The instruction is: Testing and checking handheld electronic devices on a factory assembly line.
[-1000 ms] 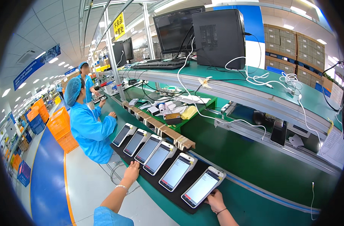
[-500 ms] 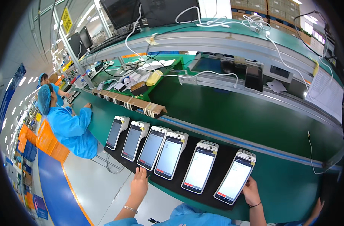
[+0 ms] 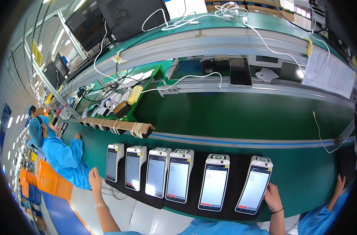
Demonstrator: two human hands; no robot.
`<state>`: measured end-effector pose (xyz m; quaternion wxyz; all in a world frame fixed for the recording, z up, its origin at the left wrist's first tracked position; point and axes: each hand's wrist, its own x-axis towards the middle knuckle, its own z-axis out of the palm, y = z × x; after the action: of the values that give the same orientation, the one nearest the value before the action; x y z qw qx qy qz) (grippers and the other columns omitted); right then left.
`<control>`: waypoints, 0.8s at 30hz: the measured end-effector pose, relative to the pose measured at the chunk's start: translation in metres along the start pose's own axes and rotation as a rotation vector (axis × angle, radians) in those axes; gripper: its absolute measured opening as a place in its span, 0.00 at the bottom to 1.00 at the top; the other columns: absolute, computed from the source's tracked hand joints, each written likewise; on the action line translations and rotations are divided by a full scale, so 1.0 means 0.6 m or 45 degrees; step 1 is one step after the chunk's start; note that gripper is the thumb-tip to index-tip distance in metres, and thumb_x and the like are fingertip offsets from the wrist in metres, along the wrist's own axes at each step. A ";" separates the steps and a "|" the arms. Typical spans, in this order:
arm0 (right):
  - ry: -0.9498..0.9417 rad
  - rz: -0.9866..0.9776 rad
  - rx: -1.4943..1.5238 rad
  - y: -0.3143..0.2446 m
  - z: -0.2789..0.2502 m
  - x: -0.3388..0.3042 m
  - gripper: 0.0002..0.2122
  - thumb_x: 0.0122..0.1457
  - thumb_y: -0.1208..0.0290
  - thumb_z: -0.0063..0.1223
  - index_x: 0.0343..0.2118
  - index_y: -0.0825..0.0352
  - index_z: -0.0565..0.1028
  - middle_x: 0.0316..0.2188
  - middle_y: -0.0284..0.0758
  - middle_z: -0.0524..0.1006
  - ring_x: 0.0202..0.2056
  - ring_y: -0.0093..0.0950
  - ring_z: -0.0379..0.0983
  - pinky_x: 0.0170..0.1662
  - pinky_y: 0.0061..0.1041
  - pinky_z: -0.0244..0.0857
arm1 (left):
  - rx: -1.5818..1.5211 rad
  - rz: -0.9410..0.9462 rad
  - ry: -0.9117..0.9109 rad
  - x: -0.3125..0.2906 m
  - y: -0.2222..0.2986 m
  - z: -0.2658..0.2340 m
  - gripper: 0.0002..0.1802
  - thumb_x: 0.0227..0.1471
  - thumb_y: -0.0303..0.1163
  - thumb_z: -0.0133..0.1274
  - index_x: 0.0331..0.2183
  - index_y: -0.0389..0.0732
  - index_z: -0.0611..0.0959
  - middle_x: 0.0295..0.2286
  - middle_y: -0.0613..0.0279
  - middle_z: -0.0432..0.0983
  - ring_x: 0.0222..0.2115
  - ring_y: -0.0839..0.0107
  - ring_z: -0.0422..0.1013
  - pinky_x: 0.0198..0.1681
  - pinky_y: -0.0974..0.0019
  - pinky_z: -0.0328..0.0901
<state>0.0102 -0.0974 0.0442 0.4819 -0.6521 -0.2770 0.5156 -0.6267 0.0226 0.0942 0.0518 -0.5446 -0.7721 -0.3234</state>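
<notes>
Several white handheld payment terminals with lit screens stand in a row on a black mat (image 3: 235,188). At the right end of the row, my right hand (image 3: 273,197) has its fingers curled at the lower right edge of the last payment terminal (image 3: 253,188). My left hand (image 3: 95,179) is raised just left of the leftmost terminal (image 3: 112,163), apart from it, with its fingers extended and nothing visible in them. Between them stand other terminals, among them one (image 3: 213,186) beside the right-hand one and two close together near the middle (image 3: 178,178).
Behind the row runs a metal rail (image 3: 225,143) with a taped cardboard strip (image 3: 116,126) at its left. A shelf above holds monitors and white cables (image 3: 229,11). Co-workers in blue (image 3: 65,152) sit at the left; another person's hand (image 3: 339,184) shows at the right.
My left hand has moved left, from the third terminal to beside the leftmost one. The view has turned, while my right hand stays at the rightmost terminal.
</notes>
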 end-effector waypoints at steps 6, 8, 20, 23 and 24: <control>-0.032 -0.194 -0.169 -0.010 -0.012 0.001 0.17 0.54 0.65 0.44 0.38 0.76 0.70 0.33 0.39 0.74 0.34 0.24 0.69 0.38 0.22 0.63 | -0.660 -0.460 -0.754 0.100 -0.104 0.101 0.53 0.43 0.70 0.23 0.50 0.28 0.61 0.51 0.46 0.56 0.53 0.58 0.51 0.56 0.62 0.41; -0.057 -0.200 -0.323 0.005 -0.004 0.020 0.18 0.54 0.62 0.42 0.37 0.75 0.71 0.32 0.44 0.75 0.34 0.29 0.72 0.38 0.26 0.64 | -0.823 -0.609 -0.698 0.118 -0.139 0.069 0.54 0.42 0.71 0.24 0.52 0.29 0.56 0.54 0.47 0.47 0.56 0.58 0.45 0.57 0.62 0.37; 0.154 -0.168 -0.590 -0.003 -0.025 0.002 0.16 0.53 0.62 0.41 0.34 0.71 0.73 0.30 0.47 0.74 0.33 0.43 0.71 0.37 0.33 0.64 | -0.927 -0.693 -0.844 -0.003 0.280 0.056 0.36 0.53 0.55 0.29 0.55 0.38 0.53 0.55 0.59 0.48 0.55 0.65 0.46 0.57 0.66 0.41; 0.234 -0.208 -0.660 0.001 -0.077 0.004 0.15 0.52 0.63 0.41 0.32 0.71 0.74 0.29 0.48 0.74 0.32 0.43 0.71 0.37 0.33 0.65 | -0.948 -0.661 -0.811 -0.028 0.283 0.038 0.35 0.54 0.54 0.29 0.55 0.38 0.54 0.55 0.59 0.49 0.55 0.65 0.46 0.56 0.66 0.42; 0.256 -0.235 -0.682 0.006 -0.100 0.006 0.15 0.52 0.63 0.42 0.31 0.71 0.74 0.28 0.48 0.74 0.31 0.42 0.71 0.36 0.32 0.65 | -0.949 -0.658 -0.790 -0.039 0.280 0.027 0.35 0.54 0.54 0.29 0.54 0.38 0.54 0.55 0.59 0.49 0.55 0.65 0.47 0.56 0.66 0.42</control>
<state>0.0673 -0.1166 0.0397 0.3625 -0.7758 -0.4121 0.3112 -0.4659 0.0460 0.1456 -0.4559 -0.3884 -0.6929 -0.4014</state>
